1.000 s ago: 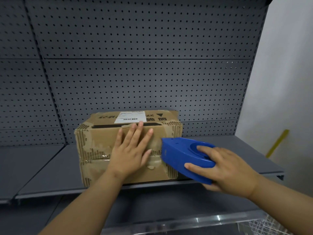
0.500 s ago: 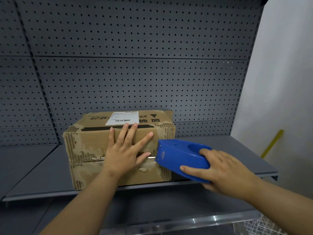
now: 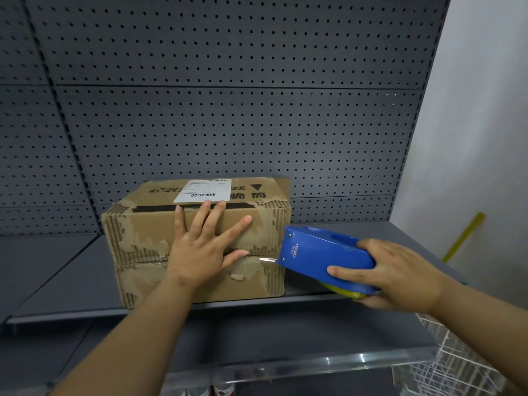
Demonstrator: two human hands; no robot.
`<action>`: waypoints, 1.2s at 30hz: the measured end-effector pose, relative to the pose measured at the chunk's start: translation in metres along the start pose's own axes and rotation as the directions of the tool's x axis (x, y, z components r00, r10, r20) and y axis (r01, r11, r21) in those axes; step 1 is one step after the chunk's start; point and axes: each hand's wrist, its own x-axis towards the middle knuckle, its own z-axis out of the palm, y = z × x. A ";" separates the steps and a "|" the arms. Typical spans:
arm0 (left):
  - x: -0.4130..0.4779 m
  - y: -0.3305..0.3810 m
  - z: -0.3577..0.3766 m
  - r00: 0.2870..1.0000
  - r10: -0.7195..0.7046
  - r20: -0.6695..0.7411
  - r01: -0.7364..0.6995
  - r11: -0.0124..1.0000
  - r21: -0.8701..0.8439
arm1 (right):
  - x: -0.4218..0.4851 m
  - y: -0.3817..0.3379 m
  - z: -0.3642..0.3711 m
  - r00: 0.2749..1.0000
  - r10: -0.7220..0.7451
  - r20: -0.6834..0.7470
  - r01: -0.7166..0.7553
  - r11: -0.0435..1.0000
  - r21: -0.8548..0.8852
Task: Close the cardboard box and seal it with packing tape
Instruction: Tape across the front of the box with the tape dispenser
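Head view: one box [image 3: 197, 241], one blue tape dispenser [image 3: 323, 257], two hands. Box sits closed on a grey shelf [image 3: 57, 275] against a pegboard wall [image 3: 228, 110], near the shelf's front edge. Cardboard worn, outer layer torn along the corners, corrugation showing. One white label [image 3: 203, 190] with a barcode on the box top, printed black characters beside it.

Left hand [image 3: 200, 250] lies flat on the box's front face, fingers spread wide, palm across the horizontal seam, fingertips reaching the top edge; it grips nothing, only presses. Right hand [image 3: 391, 274] is wrapped around the dispenser's rear, thumb along the near side. Dispenser nose touches the box's front right corner at seam height; a glint of clear tape [image 3: 267, 260] runs from the nose onto the cardboard. Yellow-green part visible under the dispenser.

Lower right: one white wire basket [image 3: 457, 364], contents cannot be told.
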 end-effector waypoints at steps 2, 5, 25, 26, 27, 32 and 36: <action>0.000 0.000 0.000 1.000 -0.001 0.003 0.001 1.000 0.007 | 0.000 0.003 0.002 1.000 -0.005 0.001 0.005 1.000 -0.007; -0.001 -0.001 0.000 1.000 0.000 0.003 0.000 1.000 0.013 | -0.006 0.012 0.001 1.000 0.011 -0.002 -0.011 1.000 -0.027; 0.002 0.000 -0.002 0.999 0.000 0.038 -0.002 1.000 0.030 | -0.008 0.018 0.006 0.990 0.018 -0.141 -0.024 0.999 -0.041; 0.002 0.000 -0.002 0.999 -0.001 0.040 0.000 1.000 0.025 | -0.008 0.017 0.005 0.991 0.016 -0.134 -0.022 0.999 -0.042; 0.002 0.000 -0.002 0.999 -0.001 0.041 0.000 1.000 0.021 | -0.008 0.016 0.005 0.993 0.014 -0.121 -0.019 0.999 -0.042; 0.001 -0.001 -0.001 1.000 0.008 0.027 -0.009 1.000 0.021 | -0.012 0.023 0.004 0.999 -0.008 -0.052 0.006 1.000 -0.027; 0.001 0.000 0.000 1.000 0.007 0.017 -0.008 0.999 0.031 | -0.015 0.041 0.002 0.998 -0.049 -0.048 0.048 0.999 -0.022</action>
